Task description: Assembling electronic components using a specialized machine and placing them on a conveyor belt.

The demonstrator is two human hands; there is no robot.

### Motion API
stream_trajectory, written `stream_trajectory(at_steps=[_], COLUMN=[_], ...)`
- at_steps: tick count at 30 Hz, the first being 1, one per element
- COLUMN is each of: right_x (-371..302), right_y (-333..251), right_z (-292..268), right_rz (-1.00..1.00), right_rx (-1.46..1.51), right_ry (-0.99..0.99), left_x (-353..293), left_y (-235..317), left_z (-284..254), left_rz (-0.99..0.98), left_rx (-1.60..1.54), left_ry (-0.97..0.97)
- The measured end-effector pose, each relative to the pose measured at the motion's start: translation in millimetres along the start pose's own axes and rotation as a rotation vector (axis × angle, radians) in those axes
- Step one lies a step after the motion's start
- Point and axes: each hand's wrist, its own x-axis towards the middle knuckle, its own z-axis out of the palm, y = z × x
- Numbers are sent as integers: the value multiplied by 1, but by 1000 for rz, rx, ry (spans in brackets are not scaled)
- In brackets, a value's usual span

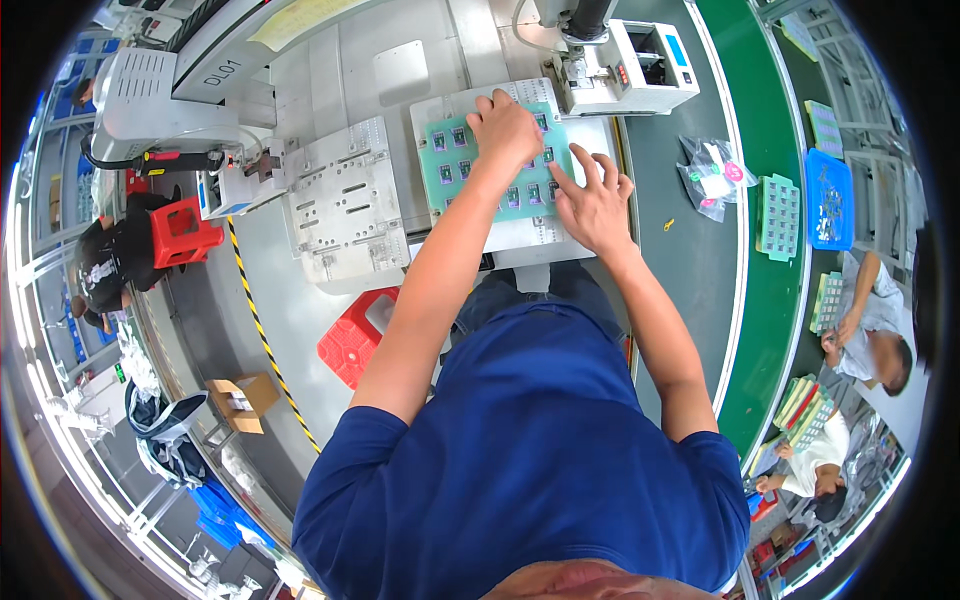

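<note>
- A rectangular, translucent green tray (454,155) with rows of small dark square modules (465,169) is sitting right in front of the person, lying flat on a silver metal plate (541,233) with holes along its edges.
- The left hand (508,132) is reaching over the upper middle of the tray, palm down, fingers bending partway and pointing at the far edge. It's covering some modules, so I'm honestly not able to tell if the fingertips are pinching anything.
- The right hand (598,207) is spreading its fingers pretty wide at the tray's right edge, with thumb and index finger sitting on or just above it. Doesn't look like it's gripping anything.
- Left of all that, a second silver metal plate with slots cut in it (330,185) is lying just beside the first one.
- A boxy white machine unit (645,70) is standing beyond the tray, over to the right.
- A clear plastic bag with pink and white bits inside (715,178) is lying further right, and past it another green tray (778,217) is resting near a shallow blue plastic bin (811,205).
- A red plastic stool (350,345) is poking out below the slotted plate, partly hidden by the left arm.
</note>
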Motion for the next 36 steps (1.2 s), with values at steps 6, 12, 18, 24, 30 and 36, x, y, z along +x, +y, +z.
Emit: stream_trajectory(at_steps=[6,12,18,24,30,36], right_x=[-7,7,29,23,16,34], right_y=[5,-7,-16,-20,-23,-27], right_z=[6,-1,3,1,11,3], right_rz=[36,57,3,-85,-100,-58], right_rx=[76,169,147,55,-3,45], right_ry=[-19,40,-5,-7,42,6], left_x=[2,-27,-34,-27,-26,-30], left_y=[0,-43,-36,-43,-47,-63], left_z=[-18,-19,-24,-7,-8,-12], left_rz=[-22,47,110,113,186,76], left_rx=[24,-301,-220,-188,-212,-461], left_ry=[-123,29,-8,115,182,340])
